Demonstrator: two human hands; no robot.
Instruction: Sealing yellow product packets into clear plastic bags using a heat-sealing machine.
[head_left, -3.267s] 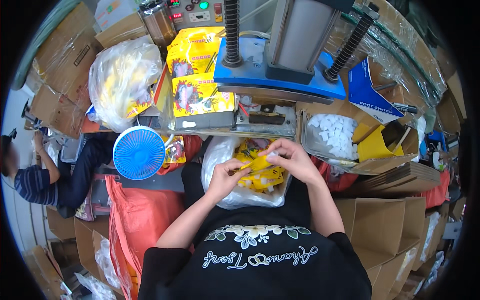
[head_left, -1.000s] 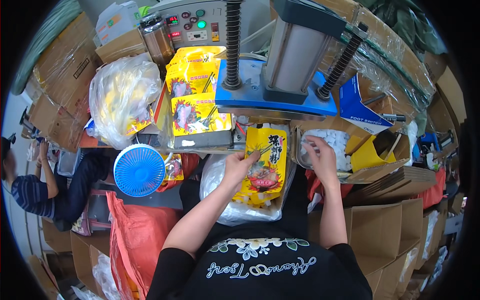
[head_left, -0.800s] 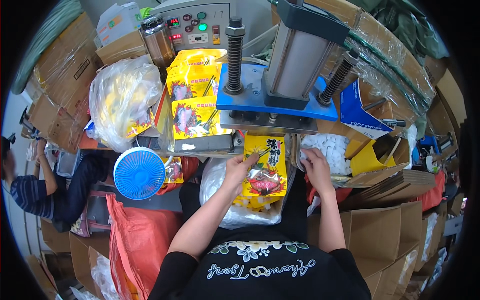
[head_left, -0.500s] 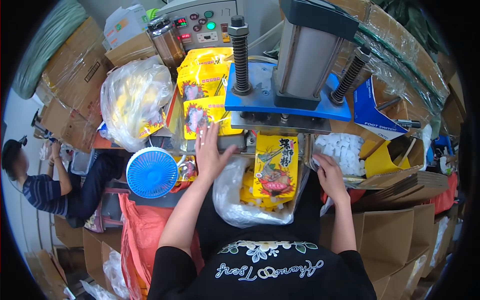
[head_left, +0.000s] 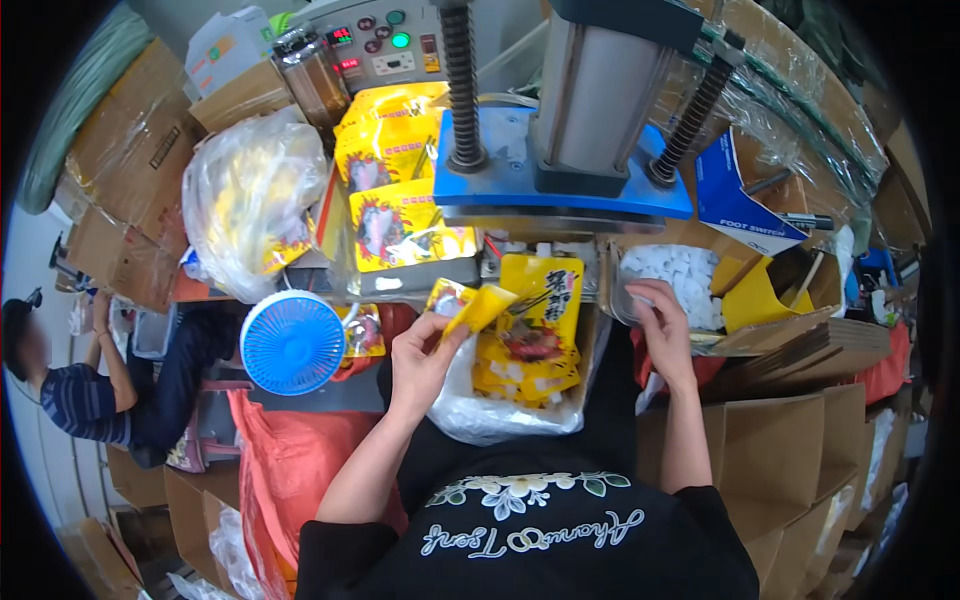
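My left hand pinches a yellow printed pouch, tilted and bent, above the left rim of a plastic-lined bin. Another yellow pouch hangs from the front of the press down over that bin. More yellow pouches with small white pieces lie inside it. My right hand is at the left end of a tray of small white plastic pieces. Its fingers are curled together, and whatever they hold is too small to make out.
Stacked yellow pouches lie left of the press, beside a clear bag of pouches. A blue fan stands near my left forearm. Cardboard boxes are at the right. Another person sits at far left.
My left hand has come off the pouch stack toward me and now holds a pouch. My right hand's fingers have curled at the tray. The press's lower plate looks blurred, and the view has shifted slightly.
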